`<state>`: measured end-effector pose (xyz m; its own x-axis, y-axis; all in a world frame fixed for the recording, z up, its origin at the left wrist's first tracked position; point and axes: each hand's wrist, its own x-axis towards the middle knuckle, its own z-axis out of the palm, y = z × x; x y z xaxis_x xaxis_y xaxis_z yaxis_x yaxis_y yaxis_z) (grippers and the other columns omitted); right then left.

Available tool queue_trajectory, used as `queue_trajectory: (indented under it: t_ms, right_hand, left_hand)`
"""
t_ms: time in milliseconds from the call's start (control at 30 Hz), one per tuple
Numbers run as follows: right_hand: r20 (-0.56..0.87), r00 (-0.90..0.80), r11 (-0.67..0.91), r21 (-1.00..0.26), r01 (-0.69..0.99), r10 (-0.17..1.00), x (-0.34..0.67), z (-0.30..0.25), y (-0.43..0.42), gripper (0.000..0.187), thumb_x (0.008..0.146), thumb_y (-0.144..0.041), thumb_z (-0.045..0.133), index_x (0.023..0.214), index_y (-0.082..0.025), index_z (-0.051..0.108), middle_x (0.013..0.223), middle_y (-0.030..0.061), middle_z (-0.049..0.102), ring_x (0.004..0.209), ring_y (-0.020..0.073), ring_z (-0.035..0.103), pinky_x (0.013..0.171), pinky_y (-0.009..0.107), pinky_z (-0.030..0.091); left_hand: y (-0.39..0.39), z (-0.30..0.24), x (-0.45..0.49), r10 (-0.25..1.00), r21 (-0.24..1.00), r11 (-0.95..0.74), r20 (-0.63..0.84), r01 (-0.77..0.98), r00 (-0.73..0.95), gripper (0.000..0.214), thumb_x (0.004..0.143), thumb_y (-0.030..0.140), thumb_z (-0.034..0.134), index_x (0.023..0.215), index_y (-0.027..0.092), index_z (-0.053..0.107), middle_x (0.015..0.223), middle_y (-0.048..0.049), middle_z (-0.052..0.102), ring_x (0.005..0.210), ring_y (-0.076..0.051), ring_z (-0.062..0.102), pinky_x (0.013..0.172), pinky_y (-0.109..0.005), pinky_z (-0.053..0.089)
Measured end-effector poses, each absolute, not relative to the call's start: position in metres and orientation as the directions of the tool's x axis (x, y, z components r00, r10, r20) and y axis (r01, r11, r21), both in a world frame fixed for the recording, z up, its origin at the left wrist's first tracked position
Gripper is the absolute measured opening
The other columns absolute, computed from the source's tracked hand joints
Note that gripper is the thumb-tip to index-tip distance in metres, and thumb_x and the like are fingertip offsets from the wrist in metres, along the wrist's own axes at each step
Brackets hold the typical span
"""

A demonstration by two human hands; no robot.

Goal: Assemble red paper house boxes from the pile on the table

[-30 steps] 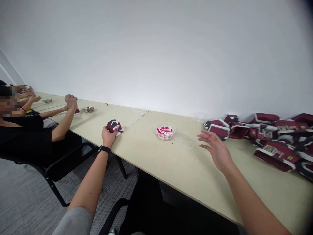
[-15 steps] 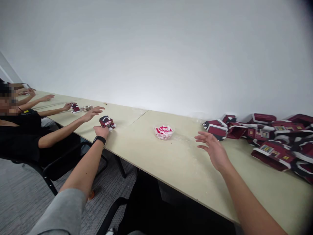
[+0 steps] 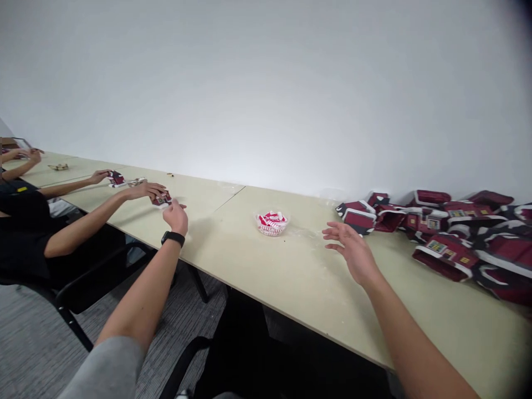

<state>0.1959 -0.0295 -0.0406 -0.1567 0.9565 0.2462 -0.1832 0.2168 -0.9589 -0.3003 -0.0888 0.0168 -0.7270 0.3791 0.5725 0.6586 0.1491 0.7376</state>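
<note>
My left grip [image 3: 176,216] is open and empty, just beside the small maroon house-shaped paper box [image 3: 162,199], now under a co-worker's hand [image 3: 143,190] far left on the pale bench [image 3: 291,271]. My right grip [image 3: 353,250] hovers spread wide near the heap of maroon boxes [image 3: 440,238]. A second ago my left held it.

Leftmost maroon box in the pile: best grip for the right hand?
Probably take the maroon box across its narrow width, from its left, table-edge side: that side is clear, while the pile crowds its right. The right hand hovers open just there.
</note>
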Motion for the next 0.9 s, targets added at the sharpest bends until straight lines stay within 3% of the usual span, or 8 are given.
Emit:
queue_trajectory:
  t_ms: [133, 233, 367, 567, 667, 767, 833, 900]
  right_hand:
    - [0.196, -0.164, 0.149, -0.954, -0.261, 0.967, 0.195, -0.04, -0.029, 0.058, 0.083, -0.078, 0.077, 0.113, -0.029, 0.075, 0.111, 0.0083, 0.078, 0.105, 0.0276, 0.074, 0.09, 0.043, 0.064]
    - [0.117, -0.221, 0.035, -0.938, -0.345, 0.968, 0.195, -0.036, -0.031, 0.063, 0.088, -0.084, 0.066, 0.117, -0.029, 0.073, 0.123, 0.0112, 0.079, 0.117, 0.0309, 0.075, 0.104, 0.05, 0.062]
    - [0.093, -0.304, -0.054, -0.895, -0.442, 0.948, 0.197, -0.026, -0.034, 0.066, 0.09, -0.089, 0.054, 0.113, -0.029, 0.07, 0.123, 0.0129, 0.078, 0.12, 0.033, 0.075, 0.103, 0.053, 0.062]
    - [0.032, -0.137, -0.039, -0.872, -0.487, 0.99, 0.203, -0.025, -0.027, 0.049, 0.087, -0.073, 0.074, 0.101, -0.026, 0.069, 0.086, 0.0062, 0.073, 0.075, 0.0229, 0.074, 0.067, 0.036, 0.065]
    - [0.03, -0.02, 0.018, -0.886, -0.463, 0.999, 0.206, -0.032, -0.022, 0.044, 0.077, -0.058, 0.089, 0.089, -0.026, 0.063, 0.055, -0.0078, 0.045, 0.041, 0.0115, 0.039, 0.036, 0.025, 0.036]
    - [0.074, 0.049, 0.087, -0.925, -0.369, 0.996, 0.207, -0.033, -0.019, 0.047, 0.083, -0.07, 0.075, 0.076, -0.027, 0.057, 0.048, -0.0121, 0.02, 0.04, 0.0112, 0.017, 0.036, 0.027, 0.018]
    - [0.157, 0.17, 0.189, -0.963, -0.194, 0.973, 0.207, -0.031, -0.018, 0.045, 0.088, -0.066, 0.065, 0.069, -0.027, 0.054, 0.049, -0.0084, 0.026, 0.046, 0.0137, 0.027, 0.043, 0.029, 0.027]
    - [0.278, 0.25, 0.297, -0.954, -0.037, 0.927, 0.205, -0.028, -0.017, 0.03, 0.087, -0.052, 0.067, 0.075, -0.026, 0.059, 0.064, -0.0027, 0.052, 0.064, 0.0169, 0.049, 0.06, 0.029, 0.043]
  left_hand:
    - [-0.09, 0.016, -0.208, 0.418, 0.675, -0.074, 0.689, 0.734, -0.592, 0.024, 0.101, 0.01, 0.042, 0.119, 0.016, 0.057, 0.123, -0.0094, 0.067, 0.112, -0.019, 0.064, 0.09, -0.03, 0.055]
    - [-0.091, 0.012, -0.108, 0.601, 0.367, -0.528, 0.798, 0.766, 0.032, 0.041, 0.098, 0.013, 0.052, 0.138, 0.021, 0.056, 0.138, -0.0121, 0.066, 0.124, -0.023, 0.064, 0.105, -0.039, 0.054]
    - [-0.062, 0.012, -0.003, 0.598, 0.115, -0.733, 0.578, 0.67, 0.555, 0.047, 0.109, 0.034, 0.049, 0.156, 0.029, 0.05, 0.169, -0.0089, 0.046, 0.152, -0.027, 0.046, 0.125, -0.048, 0.038]
    - [0.008, -0.003, 0.027, 0.769, 0.271, -0.464, 0.596, 0.843, 0.232, 0.045, 0.103, 0.01, 0.042, 0.145, 0.016, 0.059, 0.148, -0.016, 0.066, 0.139, -0.029, 0.057, 0.117, -0.05, 0.043]
    - [0.013, -0.016, 0.024, 0.801, 0.399, -0.438, 0.581, 0.805, 0.148, 0.035, 0.109, 0.023, 0.043, 0.137, 0.018, 0.062, 0.115, -0.0139, 0.077, 0.111, -0.027, 0.07, 0.098, -0.039, 0.053]
    - [0.008, -0.026, 0.024, 0.854, 0.464, -0.384, 0.508, 0.798, 0.116, 0.045, 0.11, 0.024, 0.041, 0.154, 0.022, 0.05, 0.084, -0.005, 0.075, 0.081, -0.024, 0.073, 0.079, -0.033, 0.053]
    - [0.005, -0.03, 0.026, 0.854, 0.484, -0.379, 0.512, 0.789, 0.097, 0.059, 0.105, 0.02, 0.048, 0.163, 0.023, 0.037, 0.086, -0.0029, 0.075, 0.078, -0.022, 0.073, 0.076, -0.031, 0.051]
    - [0.005, -0.033, 0.028, 0.845, 0.514, -0.423, 0.521, 0.747, 0.12, 0.073, 0.098, 0.017, 0.055, 0.167, 0.023, 0.03, 0.102, -0.0038, 0.077, 0.077, -0.019, 0.072, 0.075, -0.029, 0.051]
